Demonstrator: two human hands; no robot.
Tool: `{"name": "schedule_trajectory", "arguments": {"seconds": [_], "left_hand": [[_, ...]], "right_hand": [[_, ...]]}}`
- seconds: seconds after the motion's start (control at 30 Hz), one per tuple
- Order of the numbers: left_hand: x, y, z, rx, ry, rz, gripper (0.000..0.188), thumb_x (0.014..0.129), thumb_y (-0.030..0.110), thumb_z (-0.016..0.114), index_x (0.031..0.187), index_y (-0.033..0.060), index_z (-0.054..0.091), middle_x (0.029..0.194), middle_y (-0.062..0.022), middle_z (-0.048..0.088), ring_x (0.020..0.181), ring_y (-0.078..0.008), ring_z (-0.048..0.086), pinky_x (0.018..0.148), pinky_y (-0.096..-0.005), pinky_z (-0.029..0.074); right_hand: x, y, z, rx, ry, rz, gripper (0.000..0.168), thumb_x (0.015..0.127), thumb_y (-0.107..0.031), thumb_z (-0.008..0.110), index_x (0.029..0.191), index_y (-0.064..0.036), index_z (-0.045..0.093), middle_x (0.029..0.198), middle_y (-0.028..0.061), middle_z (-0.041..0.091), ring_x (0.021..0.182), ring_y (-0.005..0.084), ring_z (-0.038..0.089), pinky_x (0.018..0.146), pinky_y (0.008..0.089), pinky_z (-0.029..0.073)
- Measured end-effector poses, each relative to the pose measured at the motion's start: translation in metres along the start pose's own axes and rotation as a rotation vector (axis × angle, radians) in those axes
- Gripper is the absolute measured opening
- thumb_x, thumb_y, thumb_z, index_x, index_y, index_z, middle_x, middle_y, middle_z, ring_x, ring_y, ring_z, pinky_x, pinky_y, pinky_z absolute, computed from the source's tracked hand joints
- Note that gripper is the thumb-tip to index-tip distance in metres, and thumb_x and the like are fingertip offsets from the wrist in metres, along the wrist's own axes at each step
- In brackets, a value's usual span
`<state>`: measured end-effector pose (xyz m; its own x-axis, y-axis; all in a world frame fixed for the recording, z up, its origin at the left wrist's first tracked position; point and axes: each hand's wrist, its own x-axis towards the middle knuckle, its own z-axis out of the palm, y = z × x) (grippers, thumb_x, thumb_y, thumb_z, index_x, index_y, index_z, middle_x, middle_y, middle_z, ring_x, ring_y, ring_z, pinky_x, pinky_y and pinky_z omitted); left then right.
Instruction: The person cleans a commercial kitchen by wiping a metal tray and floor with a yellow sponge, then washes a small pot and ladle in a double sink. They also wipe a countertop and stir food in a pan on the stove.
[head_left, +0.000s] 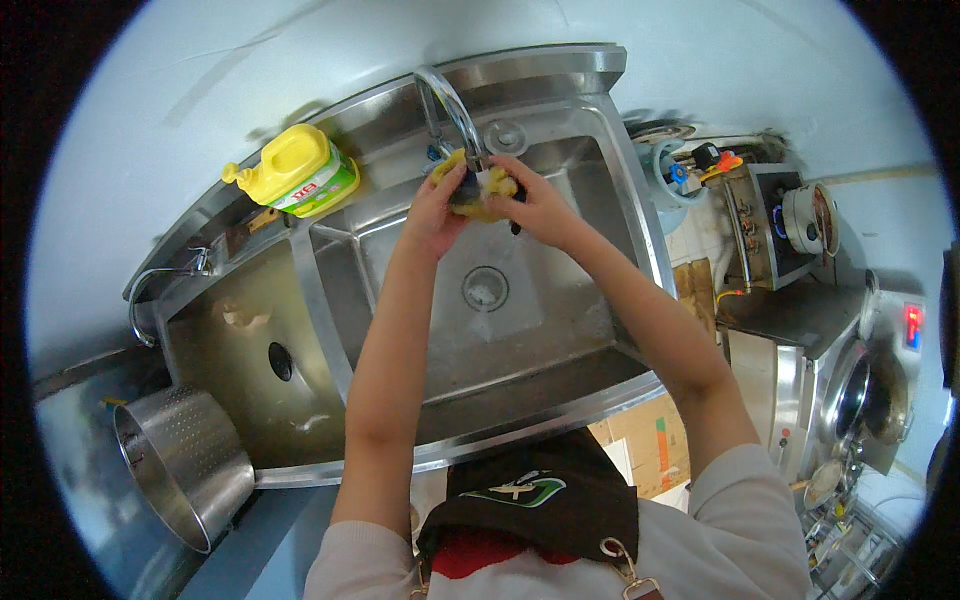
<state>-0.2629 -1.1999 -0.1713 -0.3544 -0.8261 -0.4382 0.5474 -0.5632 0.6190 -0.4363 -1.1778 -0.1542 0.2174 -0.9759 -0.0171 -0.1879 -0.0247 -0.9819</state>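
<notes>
Both hands are raised beneath the spout of a chrome gooseneck faucet (459, 109), over the back of a stainless steel sink basin (420, 360). My left hand (433, 214) grips the left side of a wet, crumpled yellow cloth or sponge (480, 212). On its other side, my right hand (541, 208) holds the same yellow piece. Something dark shows at the cloth between my hands and beside my right fingers; what it is cannot be made out. Below my hands, the round drain (485, 289) is visible in the basin floor.
A yellow detergent jug (304, 169) lies on the back ledge, left. The left basin (225, 382) contains cloudy water; a second faucet (142, 292) curves beside it. A perforated metal pot (191, 457) tilts at the left corner. To the right, a pot (806, 219) sits over a blue flame.
</notes>
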Motion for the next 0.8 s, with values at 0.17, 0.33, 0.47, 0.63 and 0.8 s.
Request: {"name": "schedule_trajectory", "arguments": {"seconds": [0.17,0.33,0.47,0.63,0.8], "left_hand": [[-0.009,-0.009,-0.012,-0.062,0.060,0.154,0.032,0.085,0.012,0.059,0.115,0.0091,0.049,0.109,-0.0046,0.057,0.098,-0.0200,0.057,0.080,-0.0365,0.049],[-0.018,-0.009,-0.026,-0.068,0.000,0.162,0.028,0.086,0.012,0.057,0.113,0.0071,0.050,0.105,-0.0063,0.058,0.092,-0.0203,0.058,0.078,-0.0357,0.050],[-0.012,-0.020,-0.053,0.009,0.110,0.113,0.029,0.087,0.015,0.055,0.114,0.0068,0.049,0.104,-0.0067,0.057,0.091,-0.0203,0.058,0.077,-0.0344,0.049],[-0.017,-0.032,-0.067,0.201,0.242,0.135,0.034,0.090,0.022,0.052,0.119,0.0073,0.046,0.107,-0.0053,0.057,0.099,-0.0191,0.054,0.083,-0.0343,0.045],[-0.020,-0.032,-0.024,0.024,0.051,0.006,0.041,0.091,0.032,0.050,0.124,0.0088,0.042,0.113,-0.0054,0.054,0.104,-0.0184,0.053,0.088,-0.0345,0.042]], "right_hand": [[-0.002,0.013,-0.004,0.960,0.086,0.547,0.036,0.082,-0.023,0.063,0.113,-0.007,0.053,0.100,0.0062,0.061,0.088,0.0181,0.061,0.076,0.0301,0.050],[-0.005,0.006,0.001,0.826,-0.024,0.480,0.033,0.083,-0.025,0.063,0.111,-0.009,0.054,0.096,0.0049,0.061,0.088,0.0172,0.061,0.069,0.0276,0.052],[-0.002,0.012,0.007,0.531,0.074,0.392,0.033,0.081,-0.021,0.065,0.110,-0.008,0.054,0.096,0.0036,0.060,0.086,0.0142,0.059,0.067,0.0273,0.050],[0.002,-0.010,0.004,0.285,0.009,0.264,0.039,0.076,-0.007,0.061,0.115,-0.008,0.053,0.095,0.0019,0.058,0.077,0.0087,0.055,0.067,0.0222,0.045],[0.008,-0.001,0.005,0.172,-0.101,0.163,0.038,0.077,-0.003,0.052,0.115,-0.006,0.053,0.093,0.0013,0.059,0.080,0.0097,0.054,0.067,0.0228,0.044]]}}
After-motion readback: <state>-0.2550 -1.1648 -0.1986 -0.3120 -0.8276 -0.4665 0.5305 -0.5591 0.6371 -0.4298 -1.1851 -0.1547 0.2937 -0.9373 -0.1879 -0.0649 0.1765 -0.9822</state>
